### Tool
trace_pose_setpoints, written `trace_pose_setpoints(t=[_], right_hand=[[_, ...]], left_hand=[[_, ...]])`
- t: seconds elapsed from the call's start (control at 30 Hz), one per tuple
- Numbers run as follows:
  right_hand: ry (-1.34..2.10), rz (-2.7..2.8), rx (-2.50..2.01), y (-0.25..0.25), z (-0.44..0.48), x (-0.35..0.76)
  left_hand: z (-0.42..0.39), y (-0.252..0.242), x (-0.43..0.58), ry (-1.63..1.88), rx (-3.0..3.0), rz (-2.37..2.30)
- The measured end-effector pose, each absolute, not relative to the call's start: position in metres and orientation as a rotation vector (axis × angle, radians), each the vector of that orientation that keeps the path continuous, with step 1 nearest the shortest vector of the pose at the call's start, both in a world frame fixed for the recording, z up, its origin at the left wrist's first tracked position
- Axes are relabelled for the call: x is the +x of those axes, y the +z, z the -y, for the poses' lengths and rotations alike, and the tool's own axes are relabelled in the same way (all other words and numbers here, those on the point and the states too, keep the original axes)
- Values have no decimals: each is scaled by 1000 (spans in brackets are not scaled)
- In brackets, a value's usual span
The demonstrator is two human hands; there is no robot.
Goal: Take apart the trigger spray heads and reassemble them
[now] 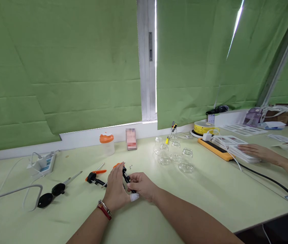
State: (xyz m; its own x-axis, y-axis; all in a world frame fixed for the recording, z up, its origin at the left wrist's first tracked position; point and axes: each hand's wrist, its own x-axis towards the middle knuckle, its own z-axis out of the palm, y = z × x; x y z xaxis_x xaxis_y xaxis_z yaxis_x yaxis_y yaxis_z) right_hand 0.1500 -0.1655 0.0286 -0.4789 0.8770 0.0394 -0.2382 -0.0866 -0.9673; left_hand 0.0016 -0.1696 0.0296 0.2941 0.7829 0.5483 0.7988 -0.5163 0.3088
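Near the middle of the table, my left hand [117, 189] and my right hand [144, 186] close around a slim black device [126, 178] with an orange part at its top end. White tape wraps my left thumb, which lies by the device's lower end. My right fingers pinch its lower right side. To the left of my hands lies a similar black and orange device [93, 177], partly hidden behind my left hand. A few tiny pieces [130, 166] rest on the table just beyond the device.
Left of my hands are black round-ended tools [58, 189] and a power strip [49, 164]. Behind stands an orange-lidded cup [107, 145]. Several glass jars [186, 160] stand right of centre. Another person's hand [253, 151] touches stacked papers [243, 156] beside an orange power strip [216, 150].
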Motion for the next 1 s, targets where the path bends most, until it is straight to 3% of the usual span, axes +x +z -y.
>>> trace_pose_setpoints(t=[1.0], right_hand=[[1952, 1116, -608, 19, 161, 151]], left_hand=[[171, 28, 3, -1023, -2528, 1523]])
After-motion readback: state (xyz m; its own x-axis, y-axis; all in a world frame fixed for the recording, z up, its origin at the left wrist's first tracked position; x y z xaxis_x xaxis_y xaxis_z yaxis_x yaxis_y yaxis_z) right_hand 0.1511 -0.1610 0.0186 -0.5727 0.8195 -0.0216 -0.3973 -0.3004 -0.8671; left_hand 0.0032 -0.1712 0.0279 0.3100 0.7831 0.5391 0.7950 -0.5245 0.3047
